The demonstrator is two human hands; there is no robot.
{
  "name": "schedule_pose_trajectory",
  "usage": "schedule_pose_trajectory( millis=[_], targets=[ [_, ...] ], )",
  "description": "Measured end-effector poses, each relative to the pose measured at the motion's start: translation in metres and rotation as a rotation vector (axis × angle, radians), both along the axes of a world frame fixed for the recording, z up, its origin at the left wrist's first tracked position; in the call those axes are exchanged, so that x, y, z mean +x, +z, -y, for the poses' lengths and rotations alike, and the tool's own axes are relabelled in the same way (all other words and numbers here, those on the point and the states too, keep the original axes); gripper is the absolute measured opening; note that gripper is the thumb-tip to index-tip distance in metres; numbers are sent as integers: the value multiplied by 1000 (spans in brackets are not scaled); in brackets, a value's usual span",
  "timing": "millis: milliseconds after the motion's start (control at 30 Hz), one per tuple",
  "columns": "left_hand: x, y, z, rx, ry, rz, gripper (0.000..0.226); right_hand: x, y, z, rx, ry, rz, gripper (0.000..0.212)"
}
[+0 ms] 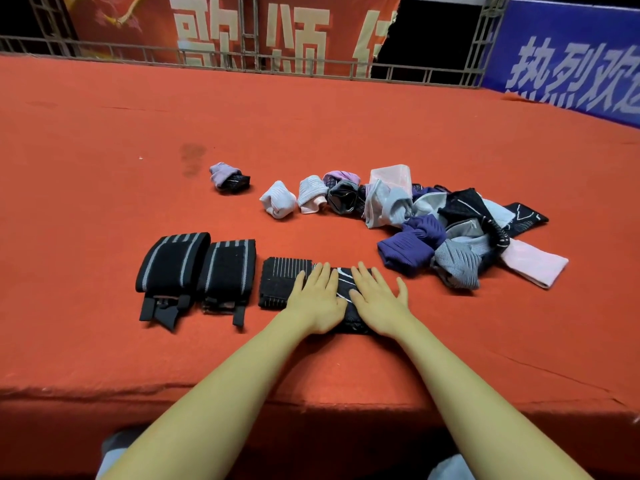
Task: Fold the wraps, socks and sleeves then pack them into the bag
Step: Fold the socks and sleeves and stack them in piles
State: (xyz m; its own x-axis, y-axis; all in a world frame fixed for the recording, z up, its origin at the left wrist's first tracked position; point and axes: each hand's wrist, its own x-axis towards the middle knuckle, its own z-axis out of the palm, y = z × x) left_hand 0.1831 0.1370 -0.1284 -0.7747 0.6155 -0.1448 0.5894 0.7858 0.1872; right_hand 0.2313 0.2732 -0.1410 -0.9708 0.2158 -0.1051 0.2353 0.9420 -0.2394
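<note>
I am looking down on a wide tabletop (311, 133) covered in red-orange felt, with a red banner (214, 29) and a blue banner (571, 64) standing behind a metal railing (242, 60) at its far edge. The largest cluster on it is a loose pile of socks and sleeves (460, 230) to my right, in purple, grey, black and pale pink, overlapping one another. Near the front edge, to my left, two rolled black wraps with grey stripes (194, 268) lie side by side and touching, their strap ends pointing towards me. Just beside them lies a folded black sleeve (280, 282) with thin pale stripes, and against its right side a black sleeve with white lines (346, 289). Both of my hands lie flat on this last one with fingers straight and spread, gripping nothing: the left hand (317, 299) also overlaps the striped sleeve's edge, the right hand (377, 299) covers the right half. Further back sit small sock bundles, a pink one (278, 199), a grey and pink one (311, 194), and a lilac and black one (228, 176) apart to the left. I cannot see a bag.
</note>
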Motion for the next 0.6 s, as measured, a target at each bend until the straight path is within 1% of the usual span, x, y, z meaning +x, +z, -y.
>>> schedule_pose_trajectory(
  millis=[67,100,200,267,333,433,500,600],
  targets=[
    [-3,4,-1,21,9,4,58,-3,2,-2,-65,-13,-15,51],
    [-4,7,-2,58,18,-9,55,-5,4,-4,-120,-26,-58,48],
    [-10,17,-10,193,52,-111,39,-11,13,-10,-327,-81,-297,34],
    [-14,23,-20,238,77,-168,36,-16,22,-16,-388,-142,-428,29],
    [-19,30,-33,272,88,-182,35,-20,30,-29,-293,-202,-476,28],
    [-28,37,-54,309,56,-155,35,-24,33,-52,37,-217,-447,34],
    [-34,38,-67,323,40,-139,35,-25,28,-65,246,-198,-413,44],
    [-41,33,-82,313,23,-112,35,-27,17,-77,396,-228,-330,62]
  ],
)
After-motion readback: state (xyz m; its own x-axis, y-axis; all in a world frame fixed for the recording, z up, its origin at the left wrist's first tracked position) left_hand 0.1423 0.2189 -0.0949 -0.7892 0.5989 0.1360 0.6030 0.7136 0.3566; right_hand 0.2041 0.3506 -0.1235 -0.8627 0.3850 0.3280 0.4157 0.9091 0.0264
